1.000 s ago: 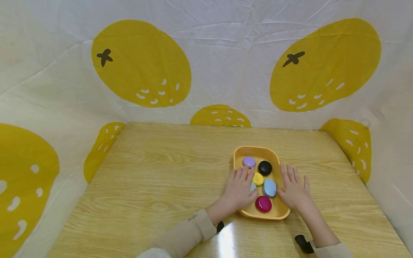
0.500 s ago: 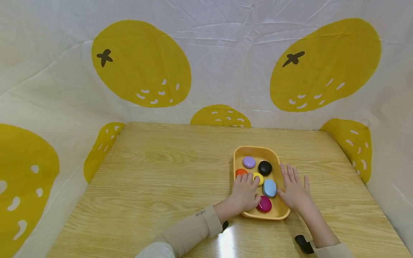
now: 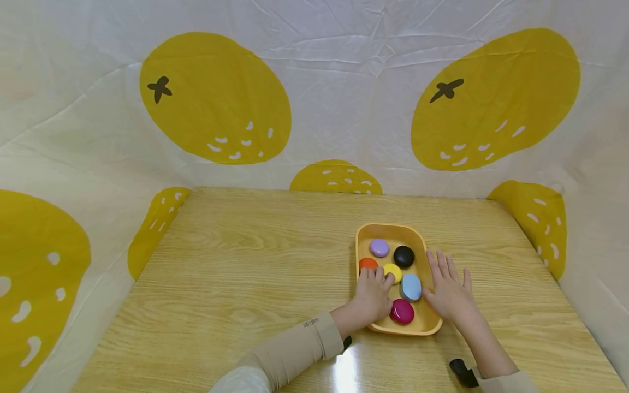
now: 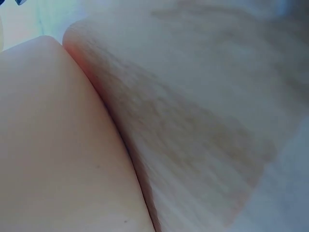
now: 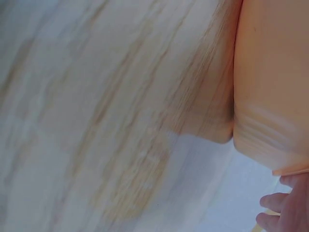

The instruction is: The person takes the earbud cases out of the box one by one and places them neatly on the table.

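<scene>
My left hand [image 3: 372,299] reaches over the left wall of the orange tray [image 3: 433,327]. Its fingers are curled round a pale grey-blue, pebble-like piece, which the hand now hides. Close about it lie an orange piece [image 3: 367,263], a yellow one [image 3: 393,272] and a glossy magenta one [image 3: 402,312]. A light blue piece [image 3: 410,287], a black one [image 3: 404,256] and a purple one [image 3: 379,248] also lie in the tray. My right hand [image 3: 450,292] rests against the tray's right side, fingers straight, thumb at the rim. Several fingertips [image 5: 273,210] show in the right wrist view.
The tray stands on a wood-grain table [image 3: 245,256], right of its middle. A white cloth [image 3: 344,98] with yellow fruit prints hangs behind and at both sides. Black straps [image 3: 463,373] sit at the wrists. Both wrist views are blurred and very close.
My left hand has drawn back slightly toward the near side and curled its fingers over the grey-blue piece, uncovering the orange one. The right hand and tray have stayed in place.
</scene>
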`<move>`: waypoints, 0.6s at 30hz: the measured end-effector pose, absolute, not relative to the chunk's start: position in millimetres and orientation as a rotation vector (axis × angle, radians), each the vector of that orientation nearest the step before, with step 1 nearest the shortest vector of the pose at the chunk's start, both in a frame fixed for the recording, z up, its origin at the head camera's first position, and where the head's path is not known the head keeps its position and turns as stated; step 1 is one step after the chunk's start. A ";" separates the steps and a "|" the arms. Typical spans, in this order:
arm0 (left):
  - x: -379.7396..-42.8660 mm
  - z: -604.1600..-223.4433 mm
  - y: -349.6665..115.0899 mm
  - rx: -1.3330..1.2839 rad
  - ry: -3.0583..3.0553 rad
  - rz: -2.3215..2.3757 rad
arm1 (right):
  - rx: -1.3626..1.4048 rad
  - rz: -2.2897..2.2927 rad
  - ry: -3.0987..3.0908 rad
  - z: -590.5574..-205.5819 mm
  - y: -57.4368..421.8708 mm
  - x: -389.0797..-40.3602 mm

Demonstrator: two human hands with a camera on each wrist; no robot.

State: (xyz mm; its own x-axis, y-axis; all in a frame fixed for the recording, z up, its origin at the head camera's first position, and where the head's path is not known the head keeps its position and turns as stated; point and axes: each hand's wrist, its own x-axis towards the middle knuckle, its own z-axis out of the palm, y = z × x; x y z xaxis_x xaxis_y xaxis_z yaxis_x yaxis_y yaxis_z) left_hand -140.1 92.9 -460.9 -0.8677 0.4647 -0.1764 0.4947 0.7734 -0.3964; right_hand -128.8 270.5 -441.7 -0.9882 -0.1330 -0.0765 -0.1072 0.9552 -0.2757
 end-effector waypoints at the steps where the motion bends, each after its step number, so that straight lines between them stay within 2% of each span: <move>1: -140.0 -461.0 93.4 0.781 2.885 -0.689 | -0.186 -0.418 3.013 -441.7 270.4 -128.8; 18: -137.6 -463.5 91.1 0.842 2.956 -0.698 | -0.192 -0.402 3.029 -442.9 271.1 -129.5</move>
State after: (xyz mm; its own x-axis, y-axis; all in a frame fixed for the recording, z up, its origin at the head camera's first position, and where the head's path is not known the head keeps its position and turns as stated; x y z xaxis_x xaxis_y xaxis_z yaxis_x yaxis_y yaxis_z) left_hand -137.6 91.1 -463.5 -0.8572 0.5034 -0.1090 0.4989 0.7591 -0.4182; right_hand -129.5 271.1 -442.9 -0.9889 -0.1342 -0.0632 -0.1131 0.9577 -0.2645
